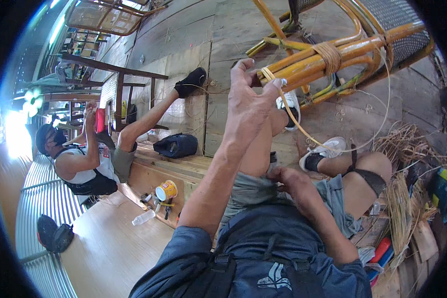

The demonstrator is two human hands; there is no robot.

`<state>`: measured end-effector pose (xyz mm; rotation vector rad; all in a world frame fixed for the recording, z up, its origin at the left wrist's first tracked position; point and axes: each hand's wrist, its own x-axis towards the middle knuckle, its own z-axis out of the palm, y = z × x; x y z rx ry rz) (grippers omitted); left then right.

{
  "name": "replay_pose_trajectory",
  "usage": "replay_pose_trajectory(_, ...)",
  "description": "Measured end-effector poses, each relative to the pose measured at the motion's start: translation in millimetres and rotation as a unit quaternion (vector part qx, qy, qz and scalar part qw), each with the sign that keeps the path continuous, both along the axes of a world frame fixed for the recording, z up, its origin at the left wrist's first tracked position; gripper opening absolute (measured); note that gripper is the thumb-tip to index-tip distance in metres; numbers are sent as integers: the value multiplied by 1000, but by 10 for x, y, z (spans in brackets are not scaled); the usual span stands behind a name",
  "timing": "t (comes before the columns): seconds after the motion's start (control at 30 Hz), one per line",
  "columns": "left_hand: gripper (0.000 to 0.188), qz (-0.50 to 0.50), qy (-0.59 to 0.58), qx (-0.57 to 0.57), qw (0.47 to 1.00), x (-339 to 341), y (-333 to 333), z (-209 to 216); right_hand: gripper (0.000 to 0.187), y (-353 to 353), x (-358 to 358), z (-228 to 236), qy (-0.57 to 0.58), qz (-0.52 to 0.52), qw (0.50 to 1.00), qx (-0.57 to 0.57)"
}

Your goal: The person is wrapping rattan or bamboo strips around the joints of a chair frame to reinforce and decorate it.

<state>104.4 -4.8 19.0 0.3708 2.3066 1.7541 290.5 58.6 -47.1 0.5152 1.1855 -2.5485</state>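
Note:
A rattan chair [303, 64] with yellow-brown poles and woven mesh panels lies tipped at the upper right. My left hand [253, 99] grips the end of its bundled poles, with the thumb pressed against a pale rattan strip [299, 128] looped around that end. From there the strip hangs down and curves off to the right, back up toward the frame. A neat rattan binding [328, 58] circles the poles farther along. Down at my lap, my right hand [299, 186] is curled closed over my thigh, and whatever its fingers hold is hidden.
Another person [87, 159] sits at the left with hands raised by a dark wooden chair [115, 97]. A black bag [176, 145] rests on a wooden ledge, near a yellow cup [166, 190] and a clear bottle [144, 217]. Loose rattan strips [405, 149] pile up at the right.

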Motion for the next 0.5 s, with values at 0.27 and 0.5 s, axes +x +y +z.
replay_pose_trajectory(0.27, 59, -18, -15, 11, 1000, -14, 31, 40, 29, 360, -790, 152, 182, -199, 768, 581)
replay_pose_trajectory(0.5, 58, 3, -88, 85, 992, 30, -82, -44, 34, 148, -828, -509, 60, -145, 986, 61)
